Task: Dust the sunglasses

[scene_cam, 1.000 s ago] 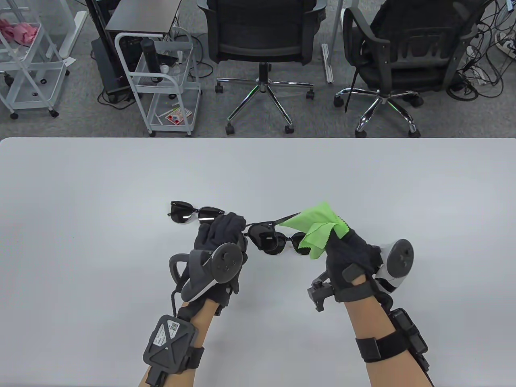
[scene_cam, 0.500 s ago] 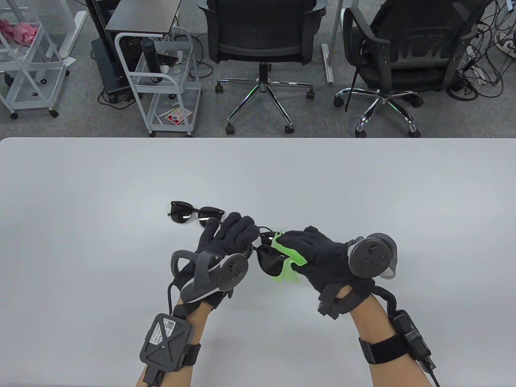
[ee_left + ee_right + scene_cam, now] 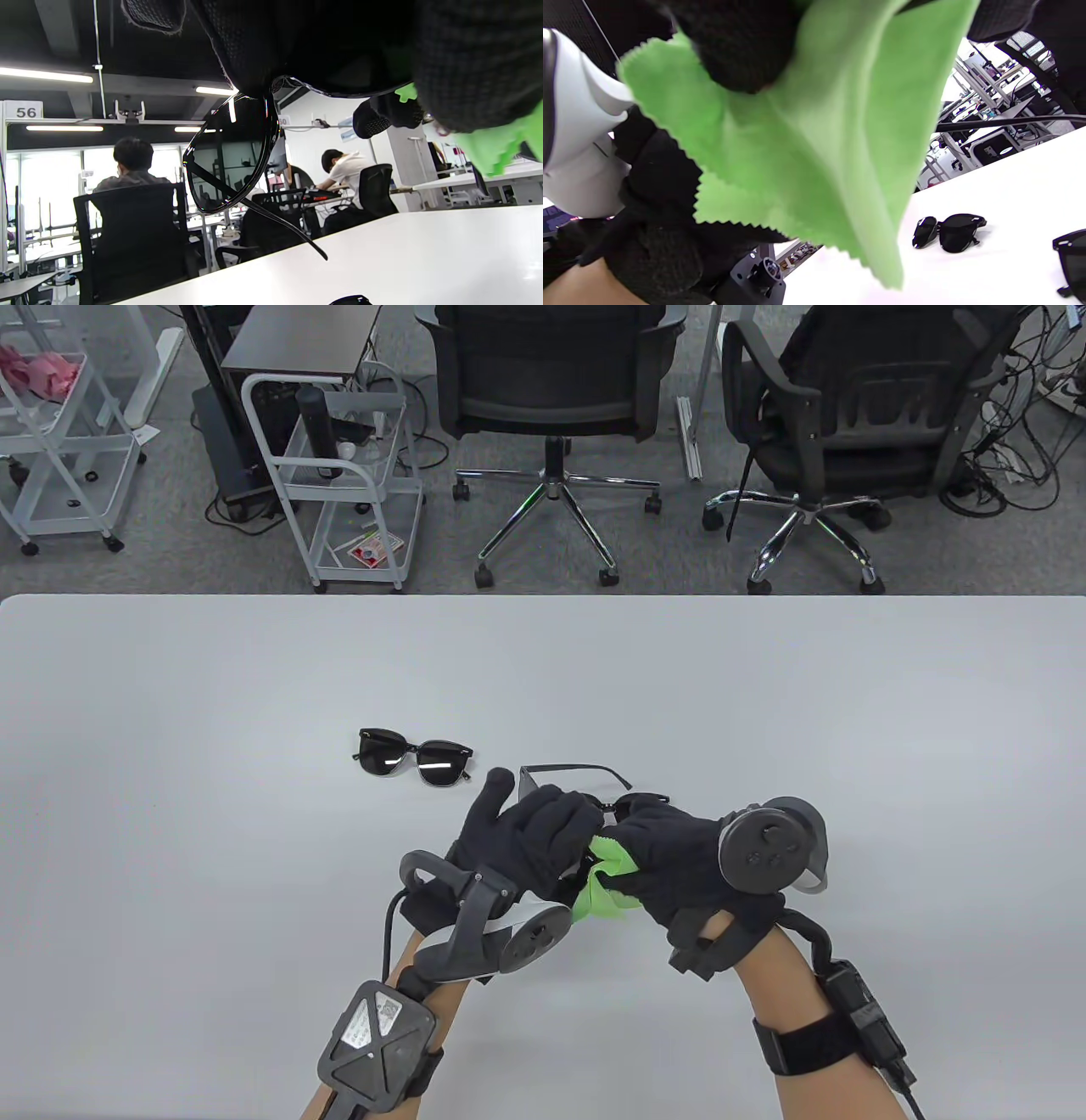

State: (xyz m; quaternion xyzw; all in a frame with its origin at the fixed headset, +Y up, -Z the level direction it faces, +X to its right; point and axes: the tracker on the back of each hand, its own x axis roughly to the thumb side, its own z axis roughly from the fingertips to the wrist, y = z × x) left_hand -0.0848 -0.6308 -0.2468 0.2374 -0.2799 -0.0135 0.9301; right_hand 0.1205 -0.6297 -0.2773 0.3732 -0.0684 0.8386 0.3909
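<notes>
Sunglasses point(image 3: 231, 156) being dusted are lifted just above the table point(image 3: 170, 831), near its middle front edge, gripped in the left hand point(image 3: 530, 836) with one arm sticking out toward the far side. The right hand point(image 3: 679, 857) pinches a green cloth point(image 3: 607, 882) against the frame between the two hands, so wiping looks underway, not finished. A second pair point(image 3: 414, 755) lies folded on the table to the far left, apart from both hands; whether it has been cleaned I cannot tell

A white sign point(image 3: 26, 111) hanging at the left wrist view's upper left edge reads "56".
</notes>
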